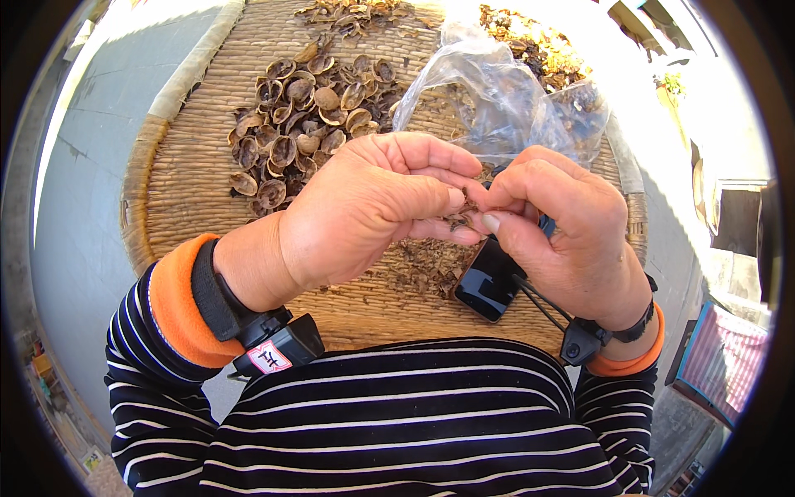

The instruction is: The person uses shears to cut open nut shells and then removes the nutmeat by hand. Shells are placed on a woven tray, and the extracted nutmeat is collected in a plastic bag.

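My left hand [366, 199] is cupped above the woven wicker tray [192, 168], its thumb pressed over small brown walnut fragments [458, 220] on the fingers. Against those fingertips, my right hand [568, 230] has its thumb and forefinger pinched together. Whatever lies between the right fingertips is too small or hidden to make out. Beyond my left hand lies a heap of cracked walnut shells [283, 151]. Brown crumbs [428, 267] are scattered on the weave below both hands.
A clear plastic bag [478, 93] lies crumpled behind my hands. A black smartphone [487, 282] sits partly under my right hand. More shell pieces [354, 15] are at the far edge, and sunlit walnut pieces [534, 43] lie at the back right. Wrist devices [286, 345] are strapped to both arms.
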{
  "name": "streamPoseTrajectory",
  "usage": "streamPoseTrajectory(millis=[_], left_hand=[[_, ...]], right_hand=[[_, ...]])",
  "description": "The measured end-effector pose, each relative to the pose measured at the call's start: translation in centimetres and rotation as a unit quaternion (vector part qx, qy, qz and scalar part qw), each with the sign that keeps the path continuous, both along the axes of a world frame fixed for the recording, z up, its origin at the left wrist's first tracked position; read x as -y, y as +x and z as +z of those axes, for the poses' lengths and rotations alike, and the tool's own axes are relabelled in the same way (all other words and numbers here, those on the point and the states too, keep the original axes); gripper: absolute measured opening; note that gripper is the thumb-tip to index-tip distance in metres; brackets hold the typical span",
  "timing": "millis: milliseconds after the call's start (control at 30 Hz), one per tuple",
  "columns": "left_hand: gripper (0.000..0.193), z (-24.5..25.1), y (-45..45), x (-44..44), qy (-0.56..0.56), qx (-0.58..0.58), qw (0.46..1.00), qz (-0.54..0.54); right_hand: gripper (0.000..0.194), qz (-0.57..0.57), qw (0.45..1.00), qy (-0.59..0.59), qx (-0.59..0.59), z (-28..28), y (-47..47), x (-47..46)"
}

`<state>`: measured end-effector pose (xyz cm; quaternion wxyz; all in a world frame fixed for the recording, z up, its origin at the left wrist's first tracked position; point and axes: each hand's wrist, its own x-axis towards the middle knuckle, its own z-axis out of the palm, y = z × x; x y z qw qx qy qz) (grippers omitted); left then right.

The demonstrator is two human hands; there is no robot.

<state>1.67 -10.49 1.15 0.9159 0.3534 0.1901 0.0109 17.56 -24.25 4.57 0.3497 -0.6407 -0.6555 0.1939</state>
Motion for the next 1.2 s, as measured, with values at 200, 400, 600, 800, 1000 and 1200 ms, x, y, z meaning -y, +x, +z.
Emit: streamPoseTrajectory(millis=[200, 400, 600, 800, 1000, 1200], left_hand=[[0.034, 0.0, 0.0, -0.1, -0.051, -0.002, 0.999, 0.015], [0.042, 0.0, -0.2, -0.1, -0.053, 0.013, 0.998, 0.009], [0.039, -0.2, -0.2, -0.1, -0.059, 0.016, 0.998, 0.004], [0.029, -0.2, 0.0, 0.4, -0.034, 0.006, 0.999, 0.012], [0.035, 0.0, 0.0, 0.2, -0.025, -0.023, 0.999, 0.006], [0.040, -0.4, -0.1, 0.5, -0.028, 0.000, 1.000, -0.010]], right_hand=[[0.019, 0.004, 1.000, 0.008, 0.007, -0.1, 0.0, 0.0], [0.019, -0.001, 1.000, -0.004, 0.016, -0.1, 0.0, 0.0], [0.020, 0.044, 0.997, -0.005, 0.060, -0.2, 0.2, -0.2], [0.017, 0.019, 0.999, 0.049, -0.005, -0.8, -0.2, -0.4], [0.017, 0.032, 0.994, 0.082, 0.056, -1.9, -0.6, -1.1], [0.014, 0.040, 0.994, 0.070, 0.074, -2.4, -0.8, -1.2]])
